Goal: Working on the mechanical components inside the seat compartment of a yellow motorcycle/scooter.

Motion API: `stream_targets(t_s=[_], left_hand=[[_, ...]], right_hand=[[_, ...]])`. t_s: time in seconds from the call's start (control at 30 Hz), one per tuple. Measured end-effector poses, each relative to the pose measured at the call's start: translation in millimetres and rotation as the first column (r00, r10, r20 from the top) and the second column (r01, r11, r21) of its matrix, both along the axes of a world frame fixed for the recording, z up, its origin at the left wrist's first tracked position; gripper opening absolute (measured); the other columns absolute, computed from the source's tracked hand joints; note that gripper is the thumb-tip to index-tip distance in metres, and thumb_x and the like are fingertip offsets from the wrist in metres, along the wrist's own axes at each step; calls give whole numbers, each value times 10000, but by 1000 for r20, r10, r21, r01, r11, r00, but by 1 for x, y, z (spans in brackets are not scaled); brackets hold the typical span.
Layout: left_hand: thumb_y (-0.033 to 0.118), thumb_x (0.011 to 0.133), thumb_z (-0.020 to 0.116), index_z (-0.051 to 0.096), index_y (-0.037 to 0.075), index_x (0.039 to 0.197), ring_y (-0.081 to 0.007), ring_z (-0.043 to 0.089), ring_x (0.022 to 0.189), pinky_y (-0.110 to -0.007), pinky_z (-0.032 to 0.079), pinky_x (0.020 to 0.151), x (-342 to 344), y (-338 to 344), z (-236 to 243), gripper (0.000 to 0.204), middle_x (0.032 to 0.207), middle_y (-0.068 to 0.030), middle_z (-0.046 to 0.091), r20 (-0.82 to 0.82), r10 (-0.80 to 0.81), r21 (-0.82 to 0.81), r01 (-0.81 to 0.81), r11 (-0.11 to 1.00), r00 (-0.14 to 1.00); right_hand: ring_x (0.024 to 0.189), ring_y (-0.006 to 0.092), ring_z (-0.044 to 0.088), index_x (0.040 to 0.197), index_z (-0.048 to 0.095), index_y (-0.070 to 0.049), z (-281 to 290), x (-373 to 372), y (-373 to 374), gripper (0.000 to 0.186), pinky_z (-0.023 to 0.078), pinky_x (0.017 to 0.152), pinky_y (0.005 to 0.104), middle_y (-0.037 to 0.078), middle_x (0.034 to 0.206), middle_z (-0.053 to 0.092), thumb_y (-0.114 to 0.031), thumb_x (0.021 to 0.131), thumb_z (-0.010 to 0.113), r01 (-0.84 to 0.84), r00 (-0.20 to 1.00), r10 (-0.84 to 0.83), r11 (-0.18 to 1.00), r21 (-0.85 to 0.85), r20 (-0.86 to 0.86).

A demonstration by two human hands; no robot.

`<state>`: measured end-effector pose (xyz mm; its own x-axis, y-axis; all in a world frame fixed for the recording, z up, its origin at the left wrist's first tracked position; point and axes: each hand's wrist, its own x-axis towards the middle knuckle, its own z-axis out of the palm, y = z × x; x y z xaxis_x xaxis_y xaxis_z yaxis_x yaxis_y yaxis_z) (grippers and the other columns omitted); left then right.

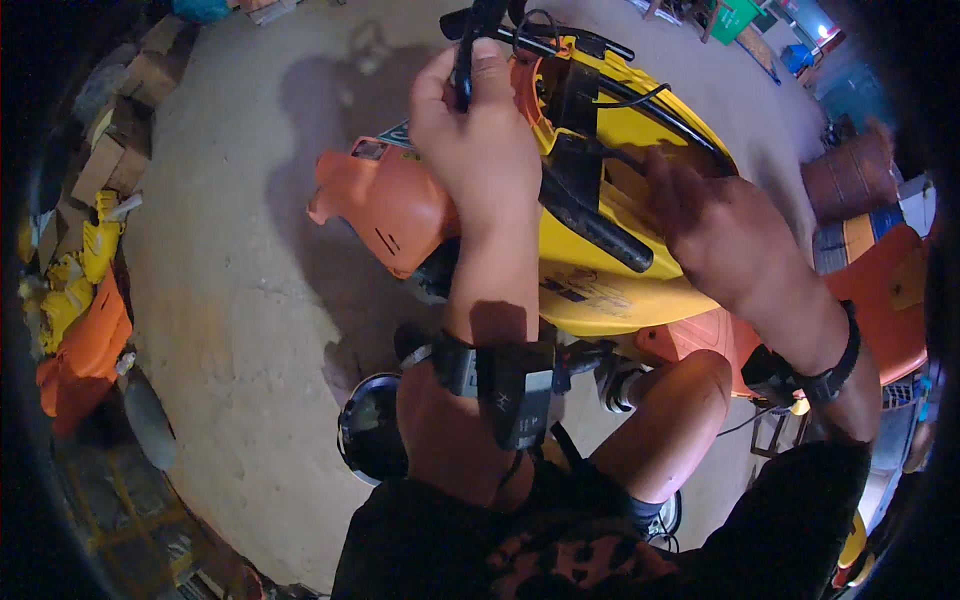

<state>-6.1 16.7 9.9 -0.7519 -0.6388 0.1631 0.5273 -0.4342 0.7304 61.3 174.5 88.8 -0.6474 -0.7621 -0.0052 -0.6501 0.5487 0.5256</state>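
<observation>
My left hand (478,125) grips an upright black part (482,22) near the top of a scooter-like machine with a yellow body panel (600,295) and an orange front piece (385,210). My right hand (700,215) has its fingers bent inside the yellow shell, at the end of a black cable or rod; what exactly they hold is hidden. A padded black tube (610,235) slants down between my hands. Black bars and looped cables run along the top of the yellow shell.
Cardboard boxes (105,160), yellow parts (100,240) and orange panels (80,355) line the left side. A black round container (365,430) stands by my legs. A rusty drum (845,175) and more orange bodywork (880,310) are at right, a green bin (730,15) behind.
</observation>
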Motion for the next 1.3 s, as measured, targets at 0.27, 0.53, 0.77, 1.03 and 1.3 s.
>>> stream_targets(t_s=[0.27, 0.53, 0.77, 1.03, 1.3], left_hand=[[136, 880, 609, 565, -48, 987, -100, 554, 759, -231, 452, 704, 2, -6, 1, 217, 874, -56, 611, 9, 3, -27, -2, 1000, 1000], [155, 885, 606, 560, -45, 996, -84, 518, 731, -220, 434, 678, 0, 2, 2, 233, 842, -37, 580, 18, -6, -4, 6, 1000, 1000], [161, 892, 597, 547, -31, 984, -64, 489, 666, -200, 406, 611, 1, -1, 0, 219, 777, -6, 550, 72, -17, -50, 21, 999, 997], [151, 895, 587, 542, -34, 973, -56, 471, 626, -192, 381, 568, 10, 0, 11, 206, 755, -5, 539, 103, -51, -66, 58, 996, 993], [137, 893, 587, 551, -49, 1027, -106, 533, 802, -245, 433, 740, 2, -2, 4, 232, 909, -64, 589, 67, -9, -55, 13, 998, 998]], right_hand=[[687, 283, 629, 1124, 521, 54, -1, -27, 18, 394, 522, 596, 351, 140, 802, 613, -74, 752, 530, -164, 985, 165, 986, -27, 43], [736, 306, 622, 1039, 604, -85, -2, -127, 31, 267, 515, 633, 402, 153, 775, 614, -108, 782, 534, -328, 943, 331, 941, 85, -31], [963, 233, 590, 1009, 653, -72, 11, -125, -29, 302, 470, 842, 359, 94, 1039, 632, -121, 725, 562, -555, 813, 559, 829, 73, -165], [835, 263, 614, 916, 666, -81, 44, -105, -38, 264, 483, 729, 358, 89, 848, 629, -162, 668, 626, -505, 842, 491, 863, -6, -225], [819, 340, 612, 990, 611, -57, 13, -155, 53, 212, 503, 699, 437, 173, 859, 631, -119, 800, 540, 25, 993, -60, 950, -310, -103]])
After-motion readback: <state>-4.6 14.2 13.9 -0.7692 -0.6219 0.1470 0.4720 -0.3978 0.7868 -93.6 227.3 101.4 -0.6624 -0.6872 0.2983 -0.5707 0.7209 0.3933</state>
